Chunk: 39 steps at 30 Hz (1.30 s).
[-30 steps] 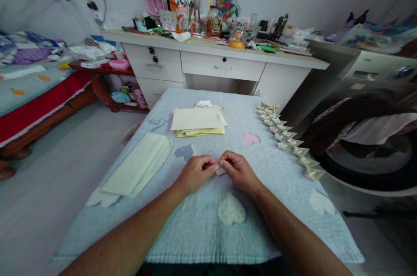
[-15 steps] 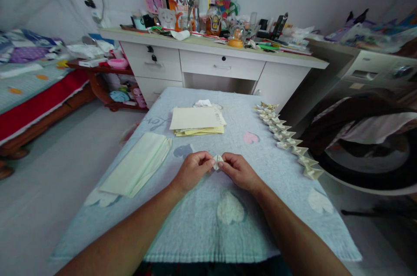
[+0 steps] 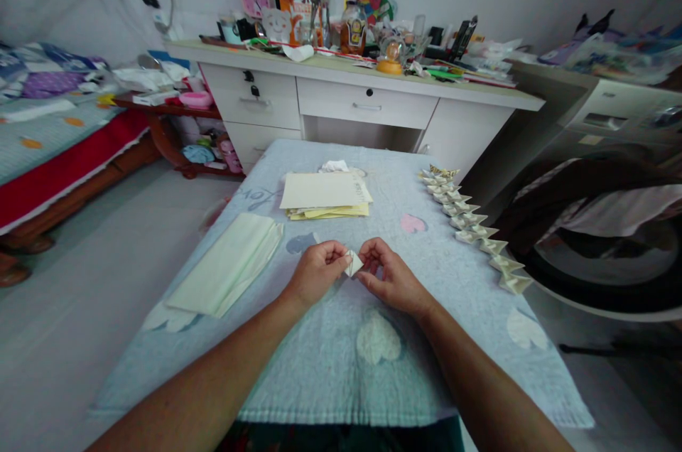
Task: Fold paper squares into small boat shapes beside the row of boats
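Note:
A small folded piece of paper (image 3: pixel 353 264), pale with a diamond-like outline, is pinched in my left hand (image 3: pixel 321 268) above the middle of the table. Just to its right is my right hand (image 3: pixel 391 276), thumb and fingers apart, its fingertips close to the paper's right corner; whether they touch it I cannot tell. Beyond my hands lies a stack of cream and yellow paper sheets (image 3: pixel 326 191). Left of my left hand rests a pile of long, pale green folded paper (image 3: pixel 229 264). A row of folded paper pieces (image 3: pixel 469 221) with pointed tips runs along the table's right side.
A light blue patterned cloth (image 3: pixel 298 374) covers the table. Crumpled white paper (image 3: pixel 334 166) sits behind the stack. Past the table stands a white desk (image 3: pixel 367 100) crowded with jars and packets. A washing machine (image 3: pixel 597 125) is at the right, a bed (image 3: pixel 58 125) at the left.
My right hand's thumb and fingers have spread and come off the folded paper's near face. The left hand still pinches the paper, and more of it shows. The view has shifted slightly.

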Motion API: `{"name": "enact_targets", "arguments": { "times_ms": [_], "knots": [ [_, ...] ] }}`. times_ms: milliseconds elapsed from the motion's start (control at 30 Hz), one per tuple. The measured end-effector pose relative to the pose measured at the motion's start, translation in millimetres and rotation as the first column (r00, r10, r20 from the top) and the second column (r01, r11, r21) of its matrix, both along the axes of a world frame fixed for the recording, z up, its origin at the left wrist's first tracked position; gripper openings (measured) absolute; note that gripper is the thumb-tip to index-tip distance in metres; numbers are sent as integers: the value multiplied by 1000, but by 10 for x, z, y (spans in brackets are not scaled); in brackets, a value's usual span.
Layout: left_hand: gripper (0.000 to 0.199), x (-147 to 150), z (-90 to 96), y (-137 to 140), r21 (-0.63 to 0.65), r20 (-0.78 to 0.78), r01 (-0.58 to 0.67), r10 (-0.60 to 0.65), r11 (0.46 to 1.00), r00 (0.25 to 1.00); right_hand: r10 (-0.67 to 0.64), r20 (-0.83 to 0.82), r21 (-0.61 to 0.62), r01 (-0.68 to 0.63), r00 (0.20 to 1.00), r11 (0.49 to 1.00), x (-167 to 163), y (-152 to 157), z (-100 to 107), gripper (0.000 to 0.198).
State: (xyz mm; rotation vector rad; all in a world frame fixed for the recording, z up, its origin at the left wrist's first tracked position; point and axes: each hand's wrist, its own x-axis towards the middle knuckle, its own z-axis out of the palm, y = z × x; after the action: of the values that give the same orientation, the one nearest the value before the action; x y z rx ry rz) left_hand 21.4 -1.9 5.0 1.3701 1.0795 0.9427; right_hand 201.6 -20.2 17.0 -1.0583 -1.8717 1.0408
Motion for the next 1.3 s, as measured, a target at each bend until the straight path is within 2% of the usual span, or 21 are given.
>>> {"name": "enact_targets", "arguments": {
  "times_ms": [133, 300, 433, 533, 767, 1067, 1300],
  "knots": [
    [22, 10, -22, -13, 46, -55, -26, 29, 999, 998, -27, 91, 72, 20, 995, 997, -12, 12, -21, 17],
    [9, 26, -13, -50, 219, -221, 36, 13, 975, 975, -30, 148, 101, 15, 989, 995, 7, 46, -67, 14],
    [14, 28, 31, -72, 347, -448, 145, 28, 927, 894, -83, 251, 152, 45, 964, 987, 37, 66, -62, 15],
    [16, 23, 37, -80, 406, -543, 211, 49, 889, 838, -98, 301, 186, 43, 948, 982, 46, 81, -59, 17],
    [21, -27, -27, -83, 444, -595, 273, 54, 853, 802, -105, 413, 265, -9, 905, 964, 53, 117, -100, 13],
    [19, -81, -25, -32, 442, -658, 345, 38, 828, 752, -112, 419, 296, -19, 901, 955, 41, 95, -85, 14],
    [12, -39, -46, -46, 457, -679, 347, 70, 819, 731, -138, 425, 336, -15, 894, 942, 44, 111, -115, 16]
  ]
}}
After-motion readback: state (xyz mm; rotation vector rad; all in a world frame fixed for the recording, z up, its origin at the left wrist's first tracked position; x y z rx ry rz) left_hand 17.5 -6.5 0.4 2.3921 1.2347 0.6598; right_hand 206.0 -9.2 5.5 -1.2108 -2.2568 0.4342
